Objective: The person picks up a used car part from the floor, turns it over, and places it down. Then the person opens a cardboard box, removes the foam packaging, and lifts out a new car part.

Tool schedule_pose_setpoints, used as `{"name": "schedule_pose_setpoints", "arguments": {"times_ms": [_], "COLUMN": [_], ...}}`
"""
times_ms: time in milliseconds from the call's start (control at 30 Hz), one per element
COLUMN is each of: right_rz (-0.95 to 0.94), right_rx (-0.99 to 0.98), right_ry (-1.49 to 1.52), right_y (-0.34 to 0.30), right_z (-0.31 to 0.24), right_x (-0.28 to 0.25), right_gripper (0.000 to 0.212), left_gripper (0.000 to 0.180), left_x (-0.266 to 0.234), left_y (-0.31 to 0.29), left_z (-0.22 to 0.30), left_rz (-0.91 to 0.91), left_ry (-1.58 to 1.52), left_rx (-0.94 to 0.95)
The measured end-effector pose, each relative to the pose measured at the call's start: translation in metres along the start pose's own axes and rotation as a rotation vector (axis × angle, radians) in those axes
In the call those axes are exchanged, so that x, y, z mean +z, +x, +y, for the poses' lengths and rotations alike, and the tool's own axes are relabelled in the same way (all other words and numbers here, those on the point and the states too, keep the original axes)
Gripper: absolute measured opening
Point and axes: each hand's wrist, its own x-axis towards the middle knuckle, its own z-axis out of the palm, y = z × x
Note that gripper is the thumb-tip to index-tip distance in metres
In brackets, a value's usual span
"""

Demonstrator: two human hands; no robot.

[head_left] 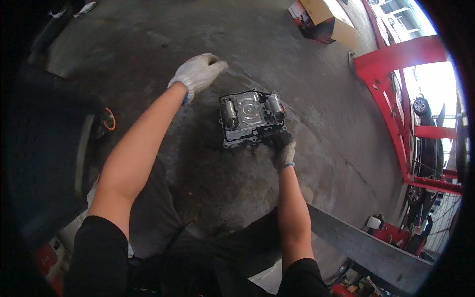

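Workshop floor: dark grey, smooth, scuffed and stained [208, 198].
Unit, position: black-framed metal unit [250, 109] in front of the person, between the two hands and nearer the right; whether it bears on the floor cannot be told.
Unit, orientation: broad face up; outline nearly square, slightly longer side to side; long axis close to crosswise, right end swung a little away from the person.
Unit, cylinders: two bright metal cylinders flank the middle; the left cylinder [230, 113] points away from the person, the right cylinder [274, 105] leans slightly left at its far end.
Unit, centre: silvery metal plate with raised, rounded contours.
Unit, rim: black, irregular, with small projecting lugs; dark block at the near right corner.
Right hand: knit-gloved right hand [287, 154], closed on the unit's near right corner; fingers partly hidden.
Left hand: white knit-gloved left hand [199, 73], raised beyond the unit's far left corner, apart from it; fingers loosely bent, narrow gap at the tips; palm contents cannot be told.
Far side: open cardboard box [324, 20], flaps spread.
Right side: red painted steel frame [383, 91], vehicle wheel [420, 105] behind it.
Near right: long, flat-faced grey beam [366, 242], set obliquely.
Left side: thin orange ring [110, 119].
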Motion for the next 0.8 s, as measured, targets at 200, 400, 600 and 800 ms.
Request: {"name": "schedule_pose_setpoints", "arguments": {"times_ms": [200, 400, 600, 800], "right_rz": [0.206, 0.236, 0.229, 0.442], "right_rx": [0.102, 0.052, 0.059, -0.17], "right_ry": [0.017, -0.094, -0.124, -0.599], "right_y": [0.004, -0.006, -0.006, 0.007], "right_z": [-0.011, -0.022, -0.025, -0.026], "right_x": [-0.009, 0.003, 0.006, 0.0], "right_gripper": [0.055, 0.06, 0.061, 0.068], "left_gripper": [0.07, 0.068, 0.065, 0.063], "left_x": [0.009, 0.013, 0.018, 0.023], "left_y": [0.006, 0.006, 0.008, 0.006], "left_z": [0.008, 0.009, 0.008, 0.015], "left_rz": [-0.037, -0.049, -0.041, -0.067], "left_ry": [0.049, 0.098, 0.139, 0.136], "left_rx": [0.025, 0.037, 0.063, 0.07]}}
